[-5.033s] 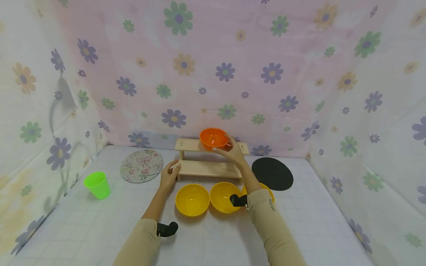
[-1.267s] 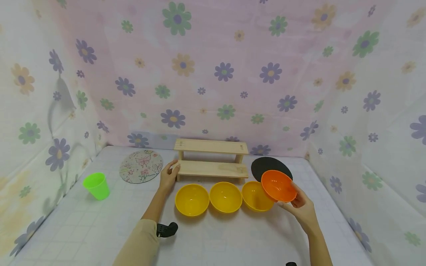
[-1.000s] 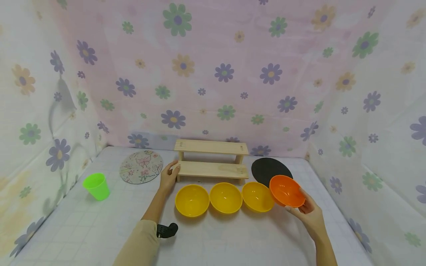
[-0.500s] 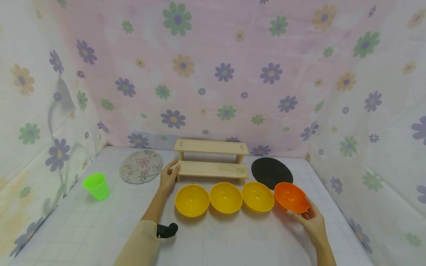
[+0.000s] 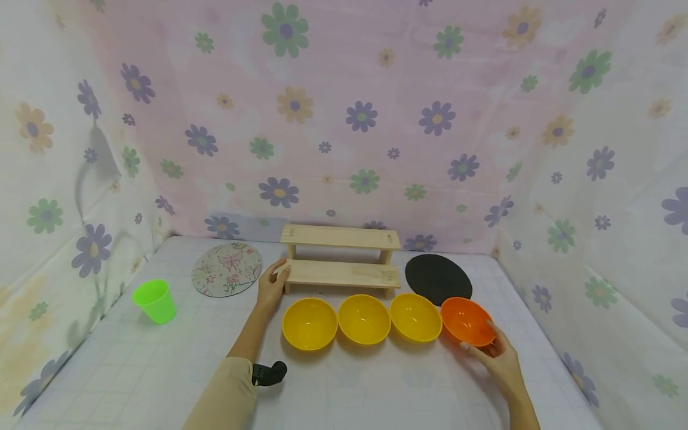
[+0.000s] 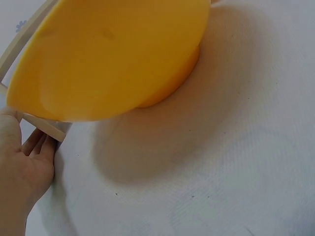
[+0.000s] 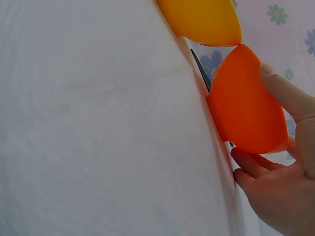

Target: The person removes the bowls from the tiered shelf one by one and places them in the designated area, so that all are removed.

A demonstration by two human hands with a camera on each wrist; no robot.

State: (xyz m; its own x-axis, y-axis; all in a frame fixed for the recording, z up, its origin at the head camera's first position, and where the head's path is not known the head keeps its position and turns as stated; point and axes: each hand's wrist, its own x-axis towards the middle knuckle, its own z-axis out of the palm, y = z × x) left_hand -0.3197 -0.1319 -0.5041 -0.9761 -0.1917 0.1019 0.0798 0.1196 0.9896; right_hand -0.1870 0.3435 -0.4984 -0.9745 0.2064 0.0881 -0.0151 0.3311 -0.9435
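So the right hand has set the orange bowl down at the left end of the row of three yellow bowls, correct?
Not quite: the right hand holds the orange bowl at the right end of the row, beside the third yellow bowl, not the left end. The head view shows this.

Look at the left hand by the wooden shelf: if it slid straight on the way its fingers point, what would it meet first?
The left hand already touches the wooden shelf at its lower board's end, so it would probably meet that first.
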